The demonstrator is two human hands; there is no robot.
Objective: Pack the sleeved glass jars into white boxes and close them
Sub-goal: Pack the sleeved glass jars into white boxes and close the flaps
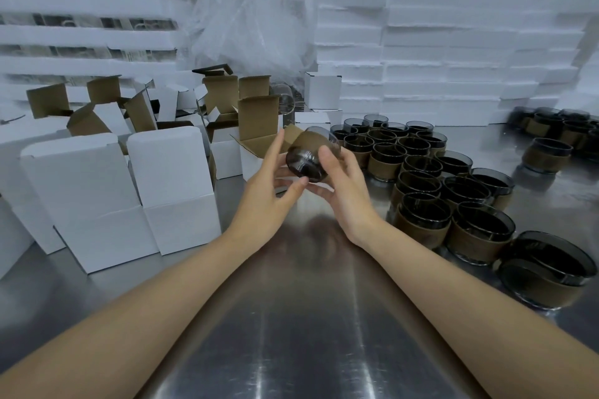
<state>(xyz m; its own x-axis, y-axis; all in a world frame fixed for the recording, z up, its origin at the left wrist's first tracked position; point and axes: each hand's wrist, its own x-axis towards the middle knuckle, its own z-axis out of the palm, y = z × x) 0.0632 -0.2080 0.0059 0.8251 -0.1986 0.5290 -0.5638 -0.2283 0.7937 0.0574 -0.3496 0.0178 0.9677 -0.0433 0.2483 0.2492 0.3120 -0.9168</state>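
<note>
Head view: both hands, left hand and right hand, fingers curled round smoky, cardboard-sleeved round glass jar.

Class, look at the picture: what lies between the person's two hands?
In the head view, one sleeved glass jar lies tipped on its side between the left hand and right hand, both holding it above the steel table.

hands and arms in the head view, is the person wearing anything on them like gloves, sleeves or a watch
Nothing is worn that shows. The left hand and right hand are bare, with no gloves, rings or watch visible. Both forearms are bare all the way to the bottom edge of the picture, so no sleeve or cuff is in view. Fingernails look short and unpainted.
</note>
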